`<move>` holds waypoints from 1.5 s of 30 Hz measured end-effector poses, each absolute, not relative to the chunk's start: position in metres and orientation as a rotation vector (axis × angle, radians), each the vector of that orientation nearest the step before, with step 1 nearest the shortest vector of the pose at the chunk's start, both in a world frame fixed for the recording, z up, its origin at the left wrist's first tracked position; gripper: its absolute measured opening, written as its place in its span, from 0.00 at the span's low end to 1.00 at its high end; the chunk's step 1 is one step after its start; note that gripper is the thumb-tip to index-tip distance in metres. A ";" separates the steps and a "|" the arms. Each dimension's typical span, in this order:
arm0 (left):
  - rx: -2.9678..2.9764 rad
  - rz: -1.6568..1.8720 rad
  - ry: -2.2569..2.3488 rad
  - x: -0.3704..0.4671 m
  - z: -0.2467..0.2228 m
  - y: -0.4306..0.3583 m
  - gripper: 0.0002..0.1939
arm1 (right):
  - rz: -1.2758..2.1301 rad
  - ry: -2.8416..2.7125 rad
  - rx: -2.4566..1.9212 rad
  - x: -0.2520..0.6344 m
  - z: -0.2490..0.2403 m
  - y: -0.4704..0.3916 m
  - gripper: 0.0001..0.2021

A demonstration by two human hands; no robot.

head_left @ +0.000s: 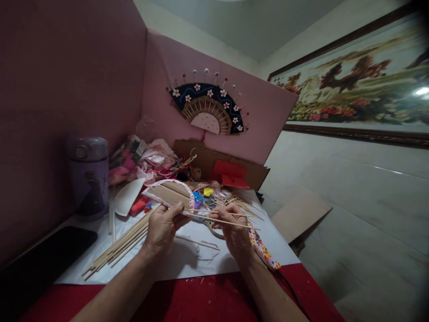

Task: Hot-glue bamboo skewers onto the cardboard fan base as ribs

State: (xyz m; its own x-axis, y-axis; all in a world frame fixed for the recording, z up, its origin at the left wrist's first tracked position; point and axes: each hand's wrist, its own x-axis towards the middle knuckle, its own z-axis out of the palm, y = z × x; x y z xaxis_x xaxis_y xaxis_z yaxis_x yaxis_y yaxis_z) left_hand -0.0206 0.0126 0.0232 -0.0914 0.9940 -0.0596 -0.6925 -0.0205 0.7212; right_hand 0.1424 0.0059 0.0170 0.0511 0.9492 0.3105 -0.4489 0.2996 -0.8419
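My left hand (163, 229) grips a half-round piece of cardboard (169, 193) by its lower right corner, thumb on top. Pale, pink-spotted trim runs along its curved edge. Between the thumb and fingers of my right hand (236, 230) are two thin wooden sticks (225, 220), their left ends meeting that same corner. Under my hands lies a pair of scissors (214, 230), partly hidden. Beside my right wrist is a flower-patterned tool with a black cord (263, 251), perhaps a glue gun. A bundle of wooden sticks (122, 245) lies left of my left hand.
A purple flask (89, 179) and a dark phone-like slab (50, 255) stand and lie at left. Behind are a white half-round piece (128, 197), crumpled pink material (159, 154), red paper (231, 173) and loose sticks (248, 208). A decorated fan (209, 107) hangs on the pink board.
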 end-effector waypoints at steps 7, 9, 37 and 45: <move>0.559 1.565 0.701 -0.019 0.025 0.012 0.11 | 1.157 -1.031 -0.641 0.143 0.015 0.008 0.09; 0.561 1.574 0.697 -0.019 0.024 0.012 0.11 | 1.159 -1.031 -0.633 0.143 0.014 0.009 0.09; 0.494 1.586 0.662 -0.019 0.016 0.016 0.04 | 1.177 -1.122 -0.591 0.139 0.003 0.014 0.08; 0.510 1.564 0.667 -0.018 0.016 0.017 0.05 | 1.184 -1.141 -0.602 0.137 0.003 0.013 0.08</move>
State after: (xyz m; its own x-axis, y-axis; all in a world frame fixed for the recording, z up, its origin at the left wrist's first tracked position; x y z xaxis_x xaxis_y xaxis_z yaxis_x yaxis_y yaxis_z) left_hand -0.0175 0.0168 0.0157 -0.1040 0.9926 -0.0633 -0.7330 -0.0335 0.6795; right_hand 0.1367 0.0131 0.0030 -0.0396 0.9294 0.3670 -0.4009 0.3217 -0.8578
